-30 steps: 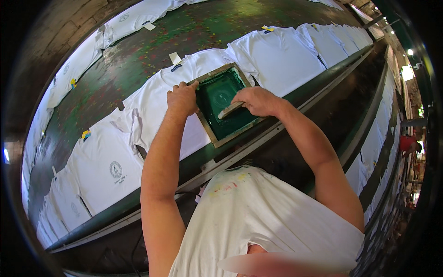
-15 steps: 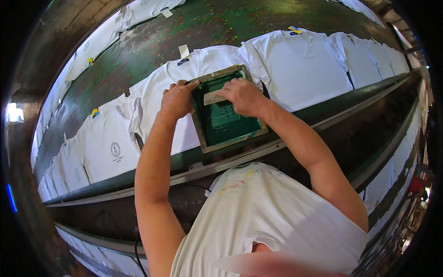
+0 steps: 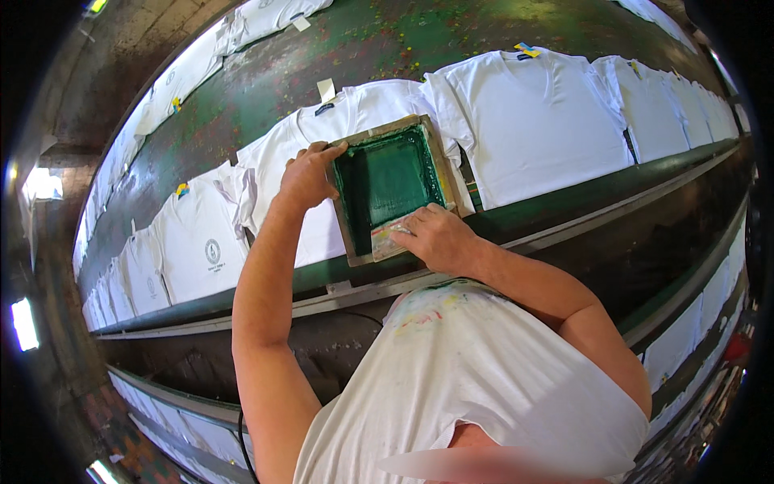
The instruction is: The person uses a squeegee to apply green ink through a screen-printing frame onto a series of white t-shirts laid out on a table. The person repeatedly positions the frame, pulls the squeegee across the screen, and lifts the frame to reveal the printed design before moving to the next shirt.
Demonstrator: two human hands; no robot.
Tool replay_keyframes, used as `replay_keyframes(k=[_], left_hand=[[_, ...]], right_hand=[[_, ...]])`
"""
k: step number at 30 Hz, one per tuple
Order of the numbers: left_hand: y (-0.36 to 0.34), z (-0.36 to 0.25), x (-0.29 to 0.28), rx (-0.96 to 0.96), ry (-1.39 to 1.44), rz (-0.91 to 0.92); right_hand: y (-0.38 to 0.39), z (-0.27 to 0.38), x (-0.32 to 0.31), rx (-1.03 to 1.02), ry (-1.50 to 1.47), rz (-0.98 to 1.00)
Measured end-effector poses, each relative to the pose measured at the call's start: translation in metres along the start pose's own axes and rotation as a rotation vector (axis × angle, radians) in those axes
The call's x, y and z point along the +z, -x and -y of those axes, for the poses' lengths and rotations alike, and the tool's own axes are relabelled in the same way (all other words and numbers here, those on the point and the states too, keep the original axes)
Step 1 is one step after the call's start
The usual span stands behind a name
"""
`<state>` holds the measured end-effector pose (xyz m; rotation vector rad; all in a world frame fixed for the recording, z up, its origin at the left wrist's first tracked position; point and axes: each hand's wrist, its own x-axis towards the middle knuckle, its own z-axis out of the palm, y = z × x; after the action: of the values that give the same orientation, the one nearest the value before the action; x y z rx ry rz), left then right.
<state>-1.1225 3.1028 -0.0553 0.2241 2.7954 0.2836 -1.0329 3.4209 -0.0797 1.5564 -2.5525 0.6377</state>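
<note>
A wooden screen frame (image 3: 451,181) with dark green ink on its mesh (image 3: 385,173) lies over a white T-shirt (image 3: 294,222) on the long printing table. My left hand (image 3: 308,173) has its fingers wrapped round the frame's upper left corner. Near the frame's lower edge, my right hand (image 3: 435,238) grips a squeegee (image 3: 385,242) with a paint-stained wooden handle, pressed into the screen. The shirt to the left (image 3: 197,258) bears a dark round print on its front; the one on the right (image 3: 544,129) shows a plain front.
More white shirts line the green, paint-speckled table (image 3: 387,32), some with yellow tags. A metal rail (image 3: 532,242) runs along its near edge. Lower racks (image 3: 153,395) hold further white shirts at lower left and right. A dark cable (image 3: 242,436) hangs beside my left arm.
My right hand with the squeegee went from mid-screen up toward the top, then down to the frame's lower edge. My left hand stays on the frame's corner.
</note>
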Motion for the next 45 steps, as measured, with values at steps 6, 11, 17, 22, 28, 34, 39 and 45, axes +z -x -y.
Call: replay_keyframes(k=[6, 11, 17, 22, 28, 34, 39, 45], left_hand=[[0.000, 0.000, 0.001, -0.002, -0.038, -0.009], [0.000, 0.001, 0.001, -0.002, -0.037, -0.008], [0.000, 0.005, 0.003, -0.006, -0.016, -0.012], [-0.003, 0.010, 0.003, 0.018, 0.019, -0.003], [-0.001, 0.012, 0.005, 0.032, 0.062, -0.021], [-0.001, 0.014, 0.013, 0.016, 0.059, -0.038], [0.006, 0.024, 0.030, -0.050, 0.120, -0.136], [0.020, 0.032, 0.069, -0.165, 0.587, -0.198]], right_hand=[[-0.043, -0.059, -0.021, 0.114, -0.304, 0.227], [-0.095, -0.098, -0.007, 0.186, -0.137, 0.062], [-0.088, -0.082, -0.001, 0.189, -0.049, 0.072], [-0.055, -0.041, 0.000, 0.155, -0.007, 0.069], [-0.017, 0.005, 0.001, 0.125, 0.000, 0.040], [0.003, 0.024, 0.004, 0.102, -0.034, -0.013], [-0.014, -0.012, -0.006, 0.167, -0.204, 0.177], [-0.072, -0.081, -0.003, 0.213, -0.240, 0.027]])
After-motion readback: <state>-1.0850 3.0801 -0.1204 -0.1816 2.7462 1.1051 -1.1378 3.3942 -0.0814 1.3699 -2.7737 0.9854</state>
